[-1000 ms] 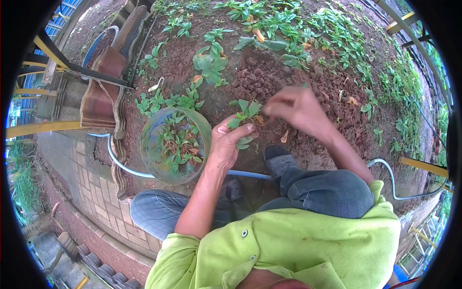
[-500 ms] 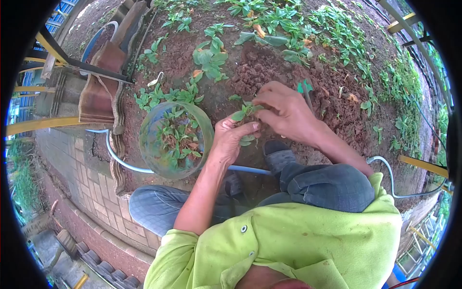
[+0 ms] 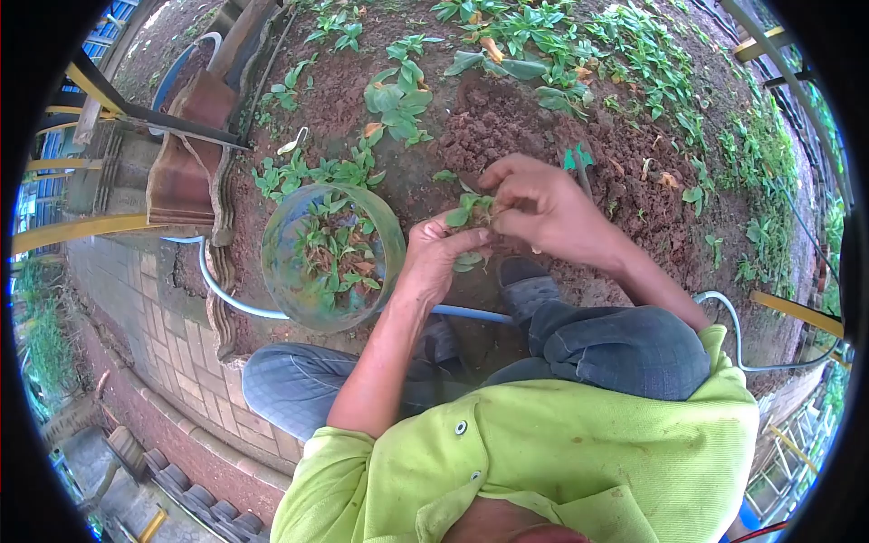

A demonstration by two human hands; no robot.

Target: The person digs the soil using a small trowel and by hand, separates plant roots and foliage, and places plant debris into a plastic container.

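My left hand (image 3: pixel 437 253) pinches a small leafy plant (image 3: pixel 463 214) between thumb and fingers, above the soil in front of my knees. Fingers bent, my right hand (image 3: pixel 541 204) meets the plant's right side, its fingertips close to my left thumb. To the left of my left hand stands a round clear container (image 3: pixel 391 271) with pulled green plants and brown bits inside. Behind my right hand a tool with a green part (image 3: pixel 577 158) rests on loosened reddish soil (image 3: pixel 489 122).
Leafy plants (image 3: pixel 398 104) grow in the bed ahead. Curved roof tiles (image 3: pixel 190 154) edge the bed at left, beside brick paving (image 3: pixel 181 348). A pale blue hose (image 3: pixel 471 313) crosses behind the container and near my shoes.
My right hand has moved left from over the soil and closed in on the plant in my left hand. The green-topped tool now shows more. A small leaf lies apart above the plant.
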